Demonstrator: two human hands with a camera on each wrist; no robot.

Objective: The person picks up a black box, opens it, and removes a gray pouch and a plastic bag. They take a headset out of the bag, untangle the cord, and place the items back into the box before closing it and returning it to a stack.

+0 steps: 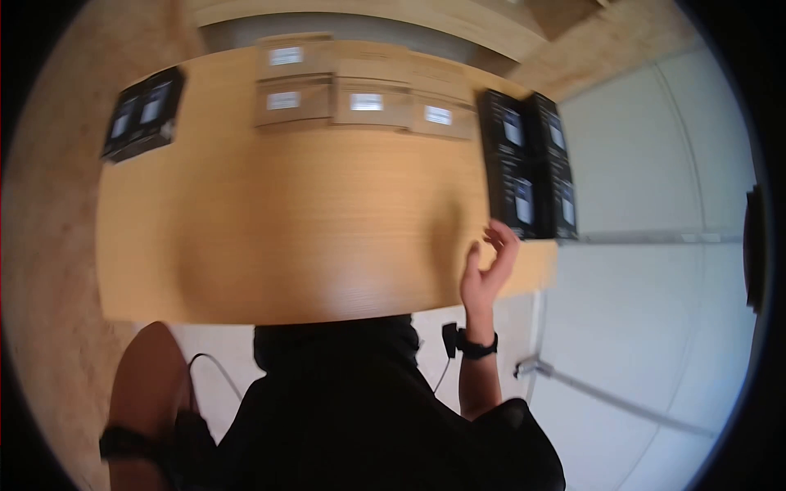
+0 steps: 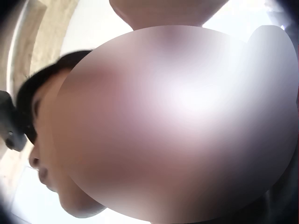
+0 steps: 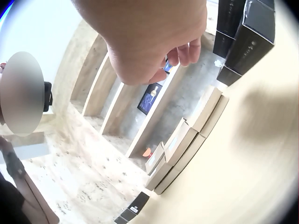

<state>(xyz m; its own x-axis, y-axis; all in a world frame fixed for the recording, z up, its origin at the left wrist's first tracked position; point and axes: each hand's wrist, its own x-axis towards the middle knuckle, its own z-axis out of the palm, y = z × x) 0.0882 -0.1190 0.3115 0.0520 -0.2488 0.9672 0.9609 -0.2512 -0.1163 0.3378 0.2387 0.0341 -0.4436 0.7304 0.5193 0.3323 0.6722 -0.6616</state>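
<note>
Black boxes [image 1: 526,170] sit near right hand [image 1: 490,268] (half-curled)

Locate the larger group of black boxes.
In the head view, the black boxes sit on the right side of the table, right of the brown boxes, just beyond the right hand.

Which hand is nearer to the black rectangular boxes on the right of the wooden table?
Right. The right hand hovers at the near end of these black rectangular boxes; the left hand is raised on the opposite side, farther from them.
</note>
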